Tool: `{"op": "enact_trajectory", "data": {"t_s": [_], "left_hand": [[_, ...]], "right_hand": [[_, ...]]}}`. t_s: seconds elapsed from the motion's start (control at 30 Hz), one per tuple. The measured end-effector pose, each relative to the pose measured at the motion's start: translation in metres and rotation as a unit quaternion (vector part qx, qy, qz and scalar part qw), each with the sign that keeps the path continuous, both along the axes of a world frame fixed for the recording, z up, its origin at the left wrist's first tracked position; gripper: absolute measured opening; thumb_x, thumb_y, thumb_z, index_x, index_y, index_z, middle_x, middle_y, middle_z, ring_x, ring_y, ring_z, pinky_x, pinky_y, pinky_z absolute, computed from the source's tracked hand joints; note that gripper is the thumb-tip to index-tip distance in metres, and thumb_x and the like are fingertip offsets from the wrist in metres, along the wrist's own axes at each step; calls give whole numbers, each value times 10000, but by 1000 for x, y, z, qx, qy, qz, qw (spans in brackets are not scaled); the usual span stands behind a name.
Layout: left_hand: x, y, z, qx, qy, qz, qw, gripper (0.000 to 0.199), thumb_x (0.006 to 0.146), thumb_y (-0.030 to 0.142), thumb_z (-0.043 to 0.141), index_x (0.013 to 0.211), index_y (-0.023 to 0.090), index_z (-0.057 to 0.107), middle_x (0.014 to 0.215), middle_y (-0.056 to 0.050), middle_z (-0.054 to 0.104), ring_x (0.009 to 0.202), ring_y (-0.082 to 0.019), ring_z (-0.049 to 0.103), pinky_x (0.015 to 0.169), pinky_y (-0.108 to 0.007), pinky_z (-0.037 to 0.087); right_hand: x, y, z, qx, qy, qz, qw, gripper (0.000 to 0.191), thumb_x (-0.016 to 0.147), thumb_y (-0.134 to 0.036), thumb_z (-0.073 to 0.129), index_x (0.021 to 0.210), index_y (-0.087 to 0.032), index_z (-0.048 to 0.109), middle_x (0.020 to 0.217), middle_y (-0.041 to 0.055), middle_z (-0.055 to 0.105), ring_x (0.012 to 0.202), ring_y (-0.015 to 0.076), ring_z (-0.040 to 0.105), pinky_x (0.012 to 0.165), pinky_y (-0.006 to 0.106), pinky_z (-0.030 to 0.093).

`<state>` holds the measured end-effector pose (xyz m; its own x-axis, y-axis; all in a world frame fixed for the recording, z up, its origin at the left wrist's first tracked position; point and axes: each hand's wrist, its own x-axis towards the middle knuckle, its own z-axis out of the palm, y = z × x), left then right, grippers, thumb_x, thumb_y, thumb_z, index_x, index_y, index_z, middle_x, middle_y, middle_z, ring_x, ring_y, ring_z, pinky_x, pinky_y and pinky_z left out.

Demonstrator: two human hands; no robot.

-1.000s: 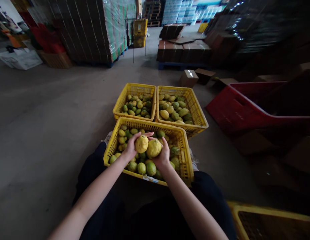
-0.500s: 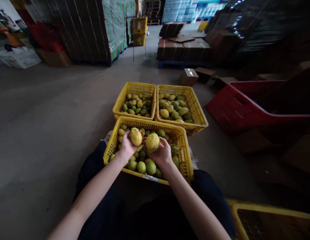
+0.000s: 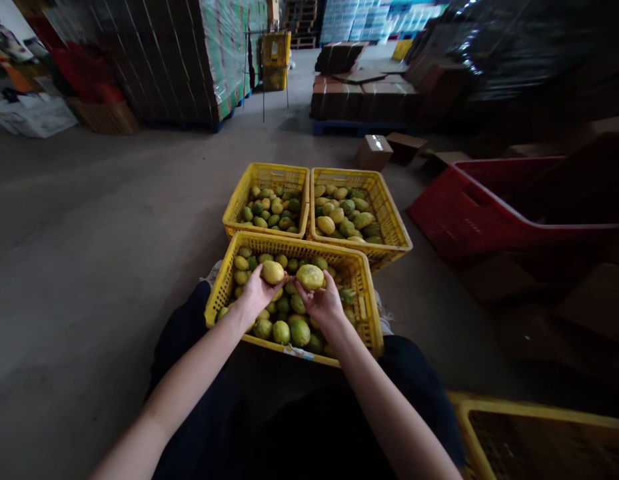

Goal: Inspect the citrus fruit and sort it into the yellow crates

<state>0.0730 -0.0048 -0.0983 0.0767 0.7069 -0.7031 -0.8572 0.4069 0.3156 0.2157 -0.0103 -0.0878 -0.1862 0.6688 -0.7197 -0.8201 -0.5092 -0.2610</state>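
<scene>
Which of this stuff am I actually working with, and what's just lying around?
In use, it seems:
Left fruit, in your left hand
Right fruit, in your right hand
Near fruit crate
Rear left fruit crate
Rear right fruit crate

Probably just lying about:
Red crate
Small cardboard box

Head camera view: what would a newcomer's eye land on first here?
Probably the pale yellow fruit in the left hand and the mottled yellow fruit in the right hand, above the near yellow crate. Then perhaps the large red crate, off to the right on the floor.
</scene>
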Motion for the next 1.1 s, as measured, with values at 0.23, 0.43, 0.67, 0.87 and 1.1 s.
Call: {"op": "enact_trajectory", "data": {"t_s": [0.23,0.43,0.67,0.87,1.1], "left_hand": [[-1,-1,0,-12,4,-39,999,500,1002,414,330,1375,115,477,1266,-173,619,955,-204,697,664,-244,593],[-1,-3,5,-29,1,-40,999,488,1005,410,345,1373,114,469,1019,-140,675,873,-205,697,615,-255,602],[-5,-3,3,-18,39,-69,997,335,981,378,422,1152,146,592,945,-104,668,788,-187,673,671,-289,597],[-6,-11,8,136,298,-5,945,297,760,171,755,1024,218,630,1083,-41,655,1056,-200,614,952,-344,501],[-3,-18,21,286,376,11,881,453,563,44,854,940,221,675,1095,-31,652,1185,-209,549,1048,-273,392]], "right_hand": [[0,0,-10,-17,37,-15,999,341,978,-379,423,1149,-135,590,780,77,716,697,197,721,540,266,614],[2,1,-7,-22,17,-9,1000,334,983,-392,382,1089,-160,597,769,82,716,706,194,722,513,245,601],[4,0,-13,9,-8,23,1000,305,934,-434,432,1001,-196,611,721,72,720,637,208,697,467,293,591],[5,0,-10,78,-20,7,997,187,896,-364,516,920,-206,613,718,45,723,672,213,702,581,339,614],[-4,-7,-1,222,-134,-23,966,253,718,-213,723,930,-264,595,862,-35,706,772,159,669,647,289,585]]}}
